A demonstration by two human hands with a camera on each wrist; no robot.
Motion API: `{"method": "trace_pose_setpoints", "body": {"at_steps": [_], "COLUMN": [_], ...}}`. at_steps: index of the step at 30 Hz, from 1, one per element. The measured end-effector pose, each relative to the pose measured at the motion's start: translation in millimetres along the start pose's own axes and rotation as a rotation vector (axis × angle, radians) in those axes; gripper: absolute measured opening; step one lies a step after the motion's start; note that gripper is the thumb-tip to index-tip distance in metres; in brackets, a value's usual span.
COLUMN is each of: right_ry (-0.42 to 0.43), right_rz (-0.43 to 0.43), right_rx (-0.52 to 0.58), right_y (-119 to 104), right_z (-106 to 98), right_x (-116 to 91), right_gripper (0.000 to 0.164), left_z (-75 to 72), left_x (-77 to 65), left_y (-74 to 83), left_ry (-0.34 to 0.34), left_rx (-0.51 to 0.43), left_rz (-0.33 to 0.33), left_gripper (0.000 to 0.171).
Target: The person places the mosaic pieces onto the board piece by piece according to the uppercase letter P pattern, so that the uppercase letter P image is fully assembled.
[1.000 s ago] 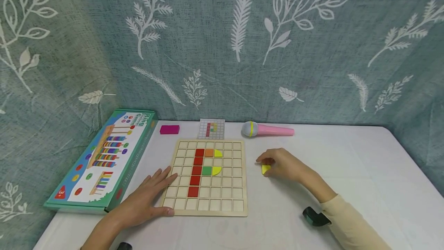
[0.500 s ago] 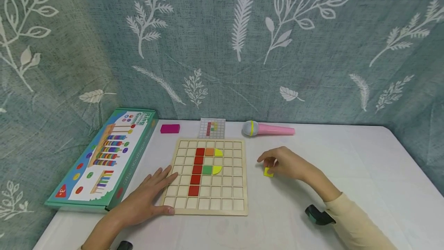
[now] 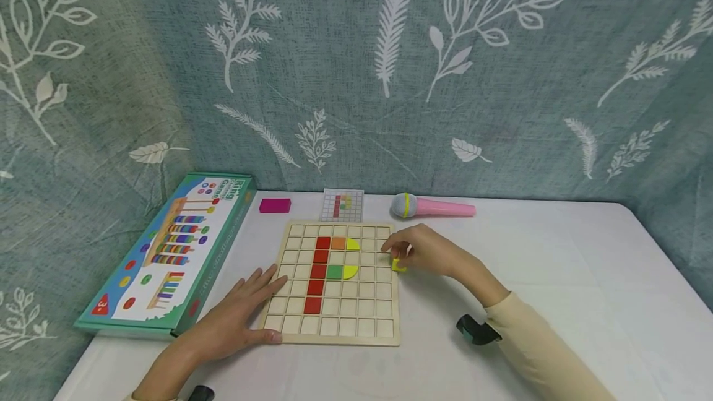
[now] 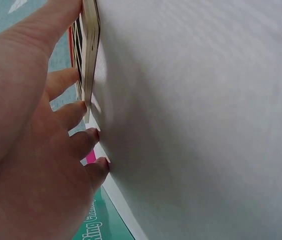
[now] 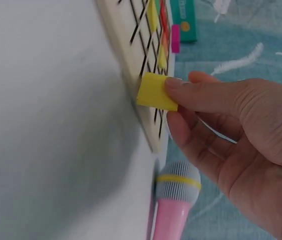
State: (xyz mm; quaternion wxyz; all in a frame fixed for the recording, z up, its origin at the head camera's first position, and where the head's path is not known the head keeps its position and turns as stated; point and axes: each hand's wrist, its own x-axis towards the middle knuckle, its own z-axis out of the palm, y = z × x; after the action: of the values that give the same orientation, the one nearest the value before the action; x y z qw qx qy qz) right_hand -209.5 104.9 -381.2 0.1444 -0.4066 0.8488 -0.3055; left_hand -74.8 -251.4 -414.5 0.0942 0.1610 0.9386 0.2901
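Right hand (image 3: 426, 252) is pinching a small yellow square wooden tile (image 3: 398, 265) between thumb and fingertips, clear in the wrist view (image 5: 157, 92). The tile is hanging at the right edge of the pale wooden grid board (image 3: 334, 339), just short of the outermost column, apparently not seated in any cell.

Left hand (image 3: 234, 320) is lying flat, fingers straight, pressing on the board's near-left corner and gripping nothing; it is bracing the board.

Inboard of the grip, toward the left hand: a red column of tiles (image 3: 317, 272), an orange square (image 3: 337, 243) and green square (image 3: 333, 272), each with a yellow half-round (image 3: 351, 244) beside it. Beyond the board, a small pattern card (image 3: 343, 205) is propped up, with a pink toy microphone (image 3: 431, 206) beyond the gripping hand.

Step in hand, my read: carrying the tile in for placement. The next move calls for squaring the tile to a cell, lowering it flat, then letting go. Target cell: cannot tell; the card is too small to read.
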Motion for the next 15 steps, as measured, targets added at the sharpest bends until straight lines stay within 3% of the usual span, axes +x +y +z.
{"method": "trace_pose_setpoints", "body": {"at_steps": [9, 15], "right_ry": [0.009, -0.004], "right_rz": [-0.031, -0.049], "right_rx": [0.025, 0.071], "right_y": [-12.6, -14.9], "right_z": [9.4, 16.7], "right_x": [42.4, 59.9], "right_gripper": [0.028, 0.030], "left_z": [-0.3, 0.3], "left_x": [-0.8, -1.2], "left_y": [-0.8, -1.5], "left_ry": [0.007, 0.008], "left_rx": [0.000, -0.009], "left_rz": [0.010, 0.015], "left_gripper": [0.095, 0.095]}}
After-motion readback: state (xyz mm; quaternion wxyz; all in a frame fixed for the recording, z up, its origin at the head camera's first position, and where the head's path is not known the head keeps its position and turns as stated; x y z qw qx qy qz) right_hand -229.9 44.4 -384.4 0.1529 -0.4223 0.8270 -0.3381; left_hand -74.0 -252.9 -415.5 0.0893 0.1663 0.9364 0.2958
